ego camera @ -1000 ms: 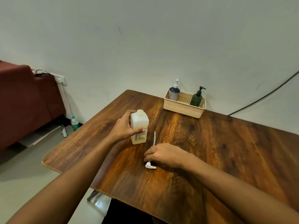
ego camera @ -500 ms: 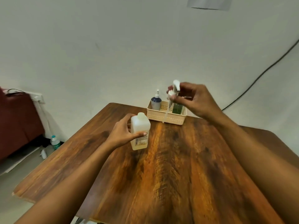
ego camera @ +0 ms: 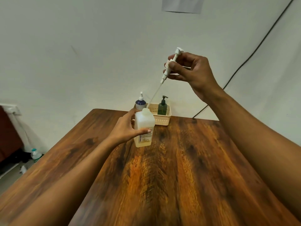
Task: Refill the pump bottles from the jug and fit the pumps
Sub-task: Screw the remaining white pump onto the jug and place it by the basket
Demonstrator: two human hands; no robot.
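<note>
- Pump bottle (ego camera: 144, 128), a square one of cloudy white plastic, is standing upright on the wooden table (ego camera: 171, 176) towards its far end. A pale yellowish liquid is showing through its lower part and a printed label is facing front.
- The left hand (ego camera: 124, 130) is gripping this bottle from the left, with the thumb lying across the label and the fingers curling round the back.
- The right hand (ego camera: 192, 70) is hovering above and to the right of the bottle, pinching the white pump (ego camera: 171, 63) by its collar between thumb and fingertips.
- The pump's thin, clear dip tube (ego camera: 154, 95) is slanting down to the left, and its tip is sitting right at the bottle's open mouth. Whether it is inside, I cannot tell.
- Just behind the bottle, a cream perforated plastic basket (ego camera: 163, 121) is sitting at the table's far edge. It is holding a dark blue bottle (ego camera: 140, 103) with a white pump and a dark green bottle (ego camera: 162, 108) with a black pump, both upright.
- The tabletop is showing dark brown wood with orange, streaky grain.
- Beyond, a plain pale wall is carrying a black cable (ego camera: 244, 62), and a small water bottle (ego camera: 36, 154) is standing on the floor at left.
</note>
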